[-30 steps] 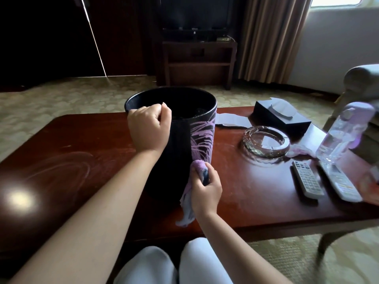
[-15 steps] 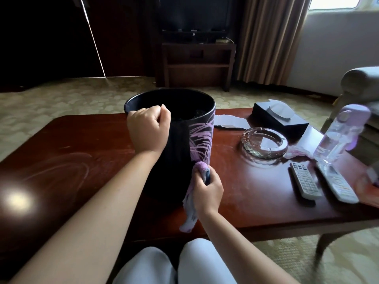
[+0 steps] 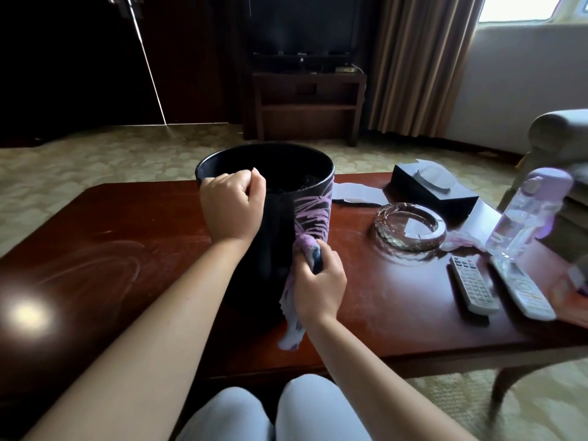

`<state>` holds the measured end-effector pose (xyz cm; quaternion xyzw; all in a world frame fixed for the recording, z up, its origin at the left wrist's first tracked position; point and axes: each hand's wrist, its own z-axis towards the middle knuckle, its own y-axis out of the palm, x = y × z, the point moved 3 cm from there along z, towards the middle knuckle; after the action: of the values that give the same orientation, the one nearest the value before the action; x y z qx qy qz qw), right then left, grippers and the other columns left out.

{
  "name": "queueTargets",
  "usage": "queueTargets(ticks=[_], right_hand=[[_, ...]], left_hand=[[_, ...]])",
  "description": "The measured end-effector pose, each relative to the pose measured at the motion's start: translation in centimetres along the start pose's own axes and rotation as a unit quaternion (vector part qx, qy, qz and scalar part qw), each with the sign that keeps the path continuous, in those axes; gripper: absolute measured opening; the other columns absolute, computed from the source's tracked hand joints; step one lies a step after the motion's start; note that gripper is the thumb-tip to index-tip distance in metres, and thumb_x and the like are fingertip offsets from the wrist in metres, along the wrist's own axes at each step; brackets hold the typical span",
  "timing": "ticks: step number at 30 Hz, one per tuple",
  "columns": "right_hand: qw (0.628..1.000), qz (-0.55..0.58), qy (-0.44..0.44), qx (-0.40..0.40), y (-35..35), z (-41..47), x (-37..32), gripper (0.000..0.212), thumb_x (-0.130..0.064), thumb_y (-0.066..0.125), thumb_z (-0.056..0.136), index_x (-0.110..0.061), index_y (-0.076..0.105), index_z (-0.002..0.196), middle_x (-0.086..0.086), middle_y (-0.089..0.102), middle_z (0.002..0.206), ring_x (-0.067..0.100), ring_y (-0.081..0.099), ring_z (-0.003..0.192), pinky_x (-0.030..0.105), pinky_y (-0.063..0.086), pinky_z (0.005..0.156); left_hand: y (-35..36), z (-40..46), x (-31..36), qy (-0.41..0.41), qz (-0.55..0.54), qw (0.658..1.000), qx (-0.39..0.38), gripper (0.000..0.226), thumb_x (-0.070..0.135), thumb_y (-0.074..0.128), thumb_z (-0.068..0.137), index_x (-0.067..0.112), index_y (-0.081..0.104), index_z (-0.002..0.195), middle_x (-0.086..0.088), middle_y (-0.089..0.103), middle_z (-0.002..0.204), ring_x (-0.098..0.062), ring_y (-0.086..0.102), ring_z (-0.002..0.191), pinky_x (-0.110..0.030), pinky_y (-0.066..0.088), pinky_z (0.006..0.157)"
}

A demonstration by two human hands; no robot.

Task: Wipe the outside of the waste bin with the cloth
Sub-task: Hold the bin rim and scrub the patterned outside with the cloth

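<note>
Both hands work the waste bin (image 3: 280, 218), upright on the bench (image 3: 111, 249): left hand (image 3: 234, 210) clamped over its near rim to steady it, right hand (image 3: 318, 286) bunching the cloth (image 3: 302, 249) against the lower right wall.

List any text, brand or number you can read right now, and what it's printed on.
No text can be read.
Two remotes: button markings too small and blurred.
Water bottle: no legible label.
Dark tissue box: no print visible.
Waste bin: only a purple leaf pattern, no words.
TV: a small pale mark on the lower bezel, unreadable.
</note>
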<state>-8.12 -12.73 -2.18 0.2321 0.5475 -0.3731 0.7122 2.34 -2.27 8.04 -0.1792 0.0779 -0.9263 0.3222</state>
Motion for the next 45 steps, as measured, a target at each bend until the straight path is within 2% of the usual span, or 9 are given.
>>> queueTargets(ticks=[8, 13, 18, 22, 26, 28, 33, 39, 45], right_hand=[[0.999, -0.050, 0.000, -0.006, -0.1, -0.8, 0.4, 0.019, -0.021, 0.065, 0.084, -0.024, 0.067, 0.103, -0.006, 0.059, 0.089, 0.009, 0.054, 0.083, 0.001, 0.033, 0.066], [0.998, -0.022, -0.061, 0.020, 0.1, 0.9, -2.8, 0.023, -0.018, 0.067, 0.083, -0.017, 0.068, 0.106, -0.005, 0.058, 0.090, 0.007, 0.053, 0.084, 0.005, 0.035, 0.072], [0.997, -0.075, -0.014, -0.011, -0.2, -0.8, 0.1, 0.021, -0.024, 0.065, 0.085, -0.024, 0.067, 0.107, -0.006, 0.058, 0.091, 0.010, 0.055, 0.085, 0.011, 0.031, 0.066], [0.999, -0.037, -0.025, 0.014, 0.0, 0.4, -1.7, 0.019, -0.022, 0.065, 0.084, -0.020, 0.068, 0.103, -0.004, 0.059, 0.088, 0.010, 0.053, 0.082, 0.005, 0.035, 0.068], [0.999, -0.007, -0.038, 0.027, 0.4, 1.4, -3.3, 0.024, -0.024, 0.065, 0.084, -0.018, 0.067, 0.108, 0.001, 0.062, 0.095, 0.012, 0.056, 0.088, 0.014, 0.039, 0.073], [0.999, -0.023, -0.032, 0.014, 0.3, 0.6, -2.5, 0.026, -0.025, 0.065, 0.085, -0.019, 0.066, 0.110, -0.001, 0.061, 0.096, 0.011, 0.056, 0.088, 0.012, 0.037, 0.071], [0.997, -0.045, -0.056, 0.017, 0.0, 1.0, -3.6, 0.024, -0.024, 0.066, 0.083, -0.015, 0.068, 0.105, 0.000, 0.061, 0.093, 0.014, 0.056, 0.087, 0.020, 0.038, 0.073], [0.996, -0.032, -0.083, 0.018, 0.2, 1.6, -5.6, 0.029, -0.024, 0.067, 0.083, -0.015, 0.066, 0.111, 0.003, 0.063, 0.100, 0.014, 0.058, 0.092, 0.020, 0.041, 0.079], [0.995, -0.052, -0.077, 0.020, -0.1, 1.8, -5.9, 0.025, -0.025, 0.067, 0.082, -0.018, 0.067, 0.105, -0.002, 0.062, 0.096, 0.012, 0.056, 0.088, 0.014, 0.035, 0.071]], left_hand=[[-0.2, 0.1, 0.1, -0.001, 0.001, 1.000, 0.001, 0.041, 0.023, 0.044, 0.087, 0.019, 0.026, 0.050, 0.006, 0.023, 0.045, -0.021, 0.029, 0.041, -0.031, 0.031, 0.055], [-0.2, 0.1, 0.2, 0.005, -0.001, 1.000, -0.003, 0.041, 0.023, 0.044, 0.087, 0.018, 0.027, 0.049, 0.004, 0.024, 0.044, -0.025, 0.035, 0.039, -0.031, 0.032, 0.053], [-0.2, 0.1, 0.1, 0.001, -0.007, 1.000, -0.012, 0.043, 0.024, 0.044, 0.087, 0.018, 0.027, 0.049, 0.003, 0.024, 0.043, -0.024, 0.033, 0.039, -0.031, 0.030, 0.053], [-0.1, 0.1, 0.0, 0.002, -0.006, 1.000, -0.011, 0.043, 0.024, 0.044, 0.087, 0.018, 0.026, 0.049, 0.004, 0.023, 0.044, -0.020, 0.027, 0.041, -0.028, 0.026, 0.055], [-0.2, 0.1, 0.1, 0.004, -0.003, 1.000, -0.013, 0.042, 0.024, 0.043, 0.088, 0.019, 0.025, 0.050, 0.005, 0.023, 0.044, -0.025, 0.034, 0.039, -0.032, 0.032, 0.053], [-0.3, 0.2, 0.2, 0.006, -0.001, 1.000, -0.014, 0.042, 0.025, 0.042, 0.088, 0.019, 0.025, 0.050, 0.005, 0.024, 0.045, -0.027, 0.038, 0.039, -0.033, 0.033, 0.053], [-0.3, 0.2, 0.2, 0.013, 0.000, 1.000, -0.014, 0.042, 0.024, 0.043, 0.088, 0.019, 0.024, 0.050, 0.006, 0.022, 0.045, -0.025, 0.035, 0.038, -0.028, 0.026, 0.054], [-0.4, 0.2, 0.2, 0.014, 0.002, 1.000, -0.014, 0.042, 0.023, 0.043, 0.087, 0.019, 0.024, 0.051, 0.006, 0.021, 0.045, -0.023, 0.033, 0.038, -0.027, 0.025, 0.055], [-0.4, 0.3, 0.3, 0.010, -0.006, 1.000, -0.021, 0.042, 0.023, 0.044, 0.087, 0.020, 0.022, 0.051, 0.007, 0.020, 0.045, -0.025, 0.034, 0.037, -0.027, 0.025, 0.054]])
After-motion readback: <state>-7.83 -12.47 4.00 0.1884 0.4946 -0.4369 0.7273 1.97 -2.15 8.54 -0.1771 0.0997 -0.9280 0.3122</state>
